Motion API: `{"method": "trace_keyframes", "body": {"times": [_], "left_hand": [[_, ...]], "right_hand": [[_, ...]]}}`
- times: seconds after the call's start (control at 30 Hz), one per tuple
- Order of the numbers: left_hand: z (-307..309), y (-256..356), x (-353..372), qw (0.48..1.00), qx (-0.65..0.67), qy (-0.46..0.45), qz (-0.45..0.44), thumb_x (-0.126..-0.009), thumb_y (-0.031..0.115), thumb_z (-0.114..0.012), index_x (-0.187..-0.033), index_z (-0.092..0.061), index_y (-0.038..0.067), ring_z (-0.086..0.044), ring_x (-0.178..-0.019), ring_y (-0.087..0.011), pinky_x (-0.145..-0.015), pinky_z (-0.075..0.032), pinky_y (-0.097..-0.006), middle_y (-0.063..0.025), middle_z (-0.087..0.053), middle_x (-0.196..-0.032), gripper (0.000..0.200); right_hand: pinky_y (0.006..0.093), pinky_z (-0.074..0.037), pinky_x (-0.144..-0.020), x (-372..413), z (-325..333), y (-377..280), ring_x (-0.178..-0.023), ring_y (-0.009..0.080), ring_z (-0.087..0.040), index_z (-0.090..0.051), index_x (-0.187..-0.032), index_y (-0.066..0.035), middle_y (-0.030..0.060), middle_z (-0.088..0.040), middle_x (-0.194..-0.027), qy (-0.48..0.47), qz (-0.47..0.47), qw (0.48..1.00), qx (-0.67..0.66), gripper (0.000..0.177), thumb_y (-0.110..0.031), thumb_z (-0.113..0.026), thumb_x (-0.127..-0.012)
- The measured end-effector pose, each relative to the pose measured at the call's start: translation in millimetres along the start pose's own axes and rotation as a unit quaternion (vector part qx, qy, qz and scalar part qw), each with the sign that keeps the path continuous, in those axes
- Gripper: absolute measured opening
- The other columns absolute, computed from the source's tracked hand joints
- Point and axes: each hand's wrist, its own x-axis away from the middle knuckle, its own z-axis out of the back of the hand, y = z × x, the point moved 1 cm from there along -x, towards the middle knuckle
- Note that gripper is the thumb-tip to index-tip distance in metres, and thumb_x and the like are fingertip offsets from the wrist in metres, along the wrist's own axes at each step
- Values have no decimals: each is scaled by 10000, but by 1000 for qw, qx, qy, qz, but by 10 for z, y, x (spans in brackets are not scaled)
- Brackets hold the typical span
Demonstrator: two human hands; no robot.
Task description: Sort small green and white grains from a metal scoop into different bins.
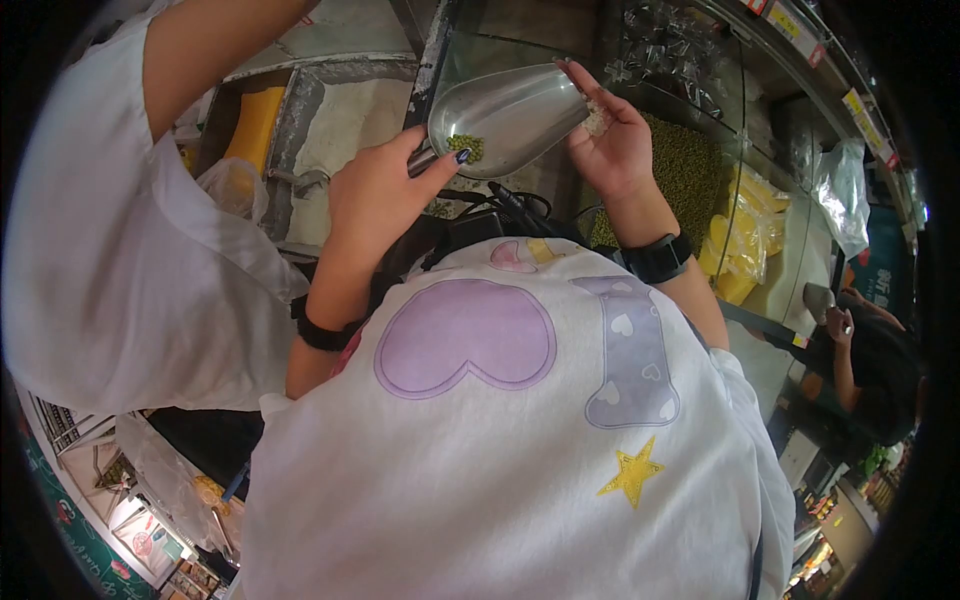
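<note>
A metal scoop (515, 115) with a small heap of green beans (465, 148) in it lies tilted between my hands. My left hand (380, 190) is closed round its dark handle (422, 160), the thumb pressing near the beans. At the scoop's mouth, my right hand (615, 140) is cupped, with its fingertips by the metal rim. Some pale grains (597, 120), perhaps rice, rest in that palm. Right of the right hand is a bin of green beans (685, 160).
On the left, a tray of white powder (350, 125) sits beside a yellow object (255, 125). A person's white sleeve (160, 270) and bare arm reach in close by. Yellow bagged packages (745, 230) lie at right, near a glass panel and a shelf edge with price tags (795, 30).
</note>
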Motion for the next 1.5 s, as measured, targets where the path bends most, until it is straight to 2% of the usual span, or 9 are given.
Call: {"method": "trace_keyframes", "body": {"times": [0.2, 0.27, 0.3, 0.37, 0.47, 0.67, 1.33, 1.43, 1.5], "left_hand": [[-17, -40, 8, 1000, 19, 10, -8, -788, 435, -641, -1055, -629, 126, -619, -659, -214, -608, -449, -301, -96, -635, -721, 408], [3, -22, 24, 1000, 24, 10, -4, -787, 434, -644, -1055, -630, 127, -623, -668, -215, -612, -451, -301, -98, -638, -728, 407], [15, -12, 29, 1000, 29, 11, -1, -785, 432, -646, -1055, -631, 128, -626, -678, -216, -617, -452, -301, -99, -641, -734, 407], [29, 7, 32, 1000, 19, 8, -1, -786, 431, -646, -1058, -630, 130, -628, -682, -217, -619, -453, -303, -98, -642, -736, 406], [21, 1, 26, 1000, 9, 3, -1, -787, 431, -644, -1064, -629, 132, -630, -686, -219, -621, -454, -307, -96, -643, -737, 407], [-4, -9, 16, 1000, -2, 6, -2, -784, 430, -647, -1068, -629, 139, -630, -677, -220, -612, -453, -309, -88, -641, -727, 407], [-47, -43, -9, 999, 26, 12, -14, -791, 426, -648, -1054, -642, 130, -573, -577, -192, -554, -412, -294, -74, -603, -644, 395], [-95, -102, -38, 999, 39, -10, -7, -802, 394, -650, -1054, -641, 98, -557, -585, -153, -562, -407, -280, -65, -603, -651, 388], [-159, -160, -57, 993, 116, -14, -20, -816, 356, -648, -1042, -638, 63, -515, -597, -104, -570, -396, -260, -43, -591, -657, 371]], "right_hand": [[309, -467, -886, -68, 245, -59, -1129, 268, -499, -434, -1274, 70, 168, -441, -1342, 8, 13, 1000, 18, 439, -146, -317, -910], [316, -461, -887, -86, 337, -88, -1133, 275, -492, -436, -1273, 63, 158, -445, -1344, -133, -65, 987, -60, 440, -175, -323, -921], [316, -461, -887, -87, 378, -93, -1133, 275, -492, -436, -1273, 63, 158, -445, -1344, -133, -65, 987, -60, 440, -175, -323, -921], [330, -449, -918, -30, 229, -50, -1155, 279, -479, -425, -1282, 65, 159, -435, -1353, -27, -20, 999, -19, 456, -200, -324, -926], [347, -421, -969, 2, 62, -12, -1183, 288, -463, -422, -1282, 74, 173, -425, -1357, -14, -12, 1000, -18, 467, -216, -322, -930], [361, -359, -1036, -33, 113, -19, -1207, 298, -442, -433, -1270, 84, 187, -413, -1362, -48, -30, 998, -40, 469, -221, -323, -932], [337, -418, -987, -29, 112, -3, -1169, 270, -479, -446, -1273, 59, 172, -449, -1327, -40, -25, 999, -16, 434, -193, -340, -937], [339, -418, -986, -29, 90, 6, -1172, 267, -477, -445, -1273, 55, 170, -449, -1327, -38, -19, 999, -11, 430, -191, -341, -937], [341, -419, -984, -33, 71, 12, -1176, 266, -474, -443, -1274, 53, 170, -447, -1329, -29, -12, 1000, -5, 429, -191, -342, -937]]}}
